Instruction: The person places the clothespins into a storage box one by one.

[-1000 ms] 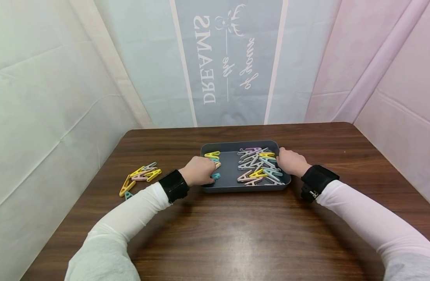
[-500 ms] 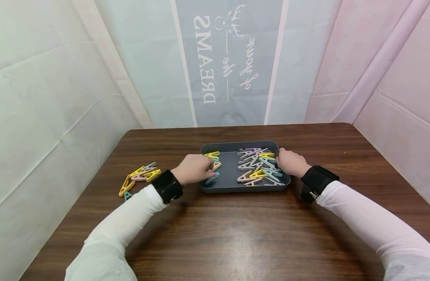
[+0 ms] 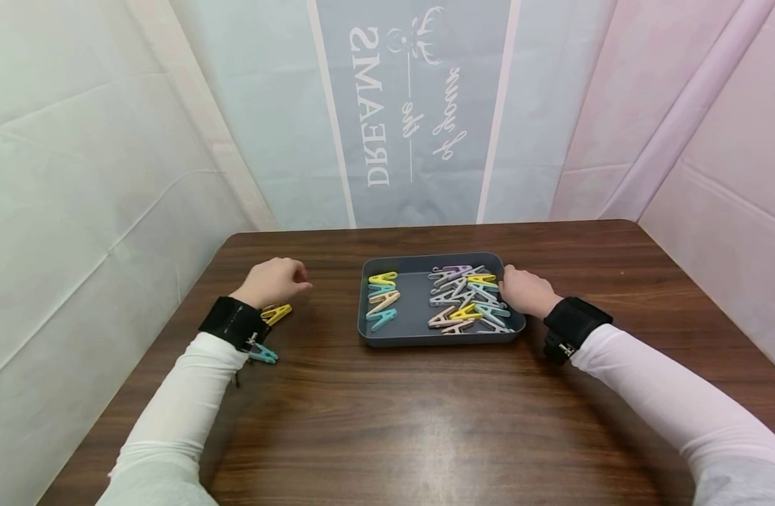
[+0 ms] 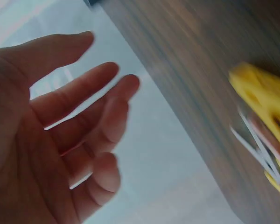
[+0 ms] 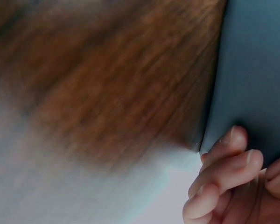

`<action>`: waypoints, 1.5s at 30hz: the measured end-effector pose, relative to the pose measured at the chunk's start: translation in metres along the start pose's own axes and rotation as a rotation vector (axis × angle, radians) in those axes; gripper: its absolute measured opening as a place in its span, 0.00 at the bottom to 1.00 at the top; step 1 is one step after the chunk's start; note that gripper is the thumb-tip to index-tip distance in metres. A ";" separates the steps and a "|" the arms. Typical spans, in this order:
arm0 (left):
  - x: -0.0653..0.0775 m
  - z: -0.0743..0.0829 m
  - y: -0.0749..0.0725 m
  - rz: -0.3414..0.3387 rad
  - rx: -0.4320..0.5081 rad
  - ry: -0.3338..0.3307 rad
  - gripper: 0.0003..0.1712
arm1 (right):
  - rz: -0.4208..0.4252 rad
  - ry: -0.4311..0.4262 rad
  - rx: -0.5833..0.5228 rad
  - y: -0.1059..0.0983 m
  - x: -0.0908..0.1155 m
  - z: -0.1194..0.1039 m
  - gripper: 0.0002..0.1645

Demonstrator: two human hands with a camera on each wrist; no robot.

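Note:
My left hand (image 3: 273, 282) hovers over the left of the table, its fingers loosely bent with nothing in them, as the left wrist view confirms. Below and beside it lie loose clothespins, among them a yellow clothespin (image 3: 276, 314) and a teal clothespin (image 3: 263, 353); the hand and wristband hide others. My right hand (image 3: 528, 292) grips the right side of a dark grey tray (image 3: 412, 337), fingers (image 5: 226, 170) against its outer wall. Inside, a column of several clothespins, including a cream clothespin (image 3: 383, 302), lines the left end. A mixed heap of clothespins (image 3: 466, 299) fills the right.
The brown wooden table (image 3: 387, 414) extends around the tray. A printed cloth (image 3: 419, 112) hangs behind its far edge, with pale fabric walls (image 3: 109, 176) on either side.
My left hand has let go of the teal clothespin in the tray's left end and moved left to the loose clothespins. My right hand stays on the tray.

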State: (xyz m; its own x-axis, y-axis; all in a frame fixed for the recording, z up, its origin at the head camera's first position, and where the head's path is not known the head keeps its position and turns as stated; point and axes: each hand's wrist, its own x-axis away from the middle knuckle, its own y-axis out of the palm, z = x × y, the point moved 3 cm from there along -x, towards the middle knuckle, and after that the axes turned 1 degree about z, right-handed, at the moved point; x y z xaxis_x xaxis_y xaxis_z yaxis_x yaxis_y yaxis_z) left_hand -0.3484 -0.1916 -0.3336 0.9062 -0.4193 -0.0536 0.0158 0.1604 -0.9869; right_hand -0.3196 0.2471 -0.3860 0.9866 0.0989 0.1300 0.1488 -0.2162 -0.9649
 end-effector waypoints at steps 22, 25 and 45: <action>0.003 -0.050 0.012 -0.163 -0.021 -0.189 0.19 | -0.003 -0.006 0.012 -0.002 0.002 -0.002 0.25; 0.003 -0.051 0.014 -0.169 -0.022 -0.194 0.19 | -0.003 -0.012 0.027 -0.001 0.002 -0.002 0.27; -0.005 -0.057 0.015 -0.056 0.040 -0.174 0.13 | -0.012 -0.011 0.031 -0.001 0.002 -0.002 0.28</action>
State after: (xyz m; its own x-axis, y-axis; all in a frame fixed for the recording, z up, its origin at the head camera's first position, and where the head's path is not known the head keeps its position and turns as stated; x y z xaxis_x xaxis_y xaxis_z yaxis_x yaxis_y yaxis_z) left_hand -0.3767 -0.2383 -0.3563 0.9629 -0.2681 0.0323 0.0823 0.1774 -0.9807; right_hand -0.3180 0.2455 -0.3845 0.9838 0.1122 0.1396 0.1587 -0.1843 -0.9700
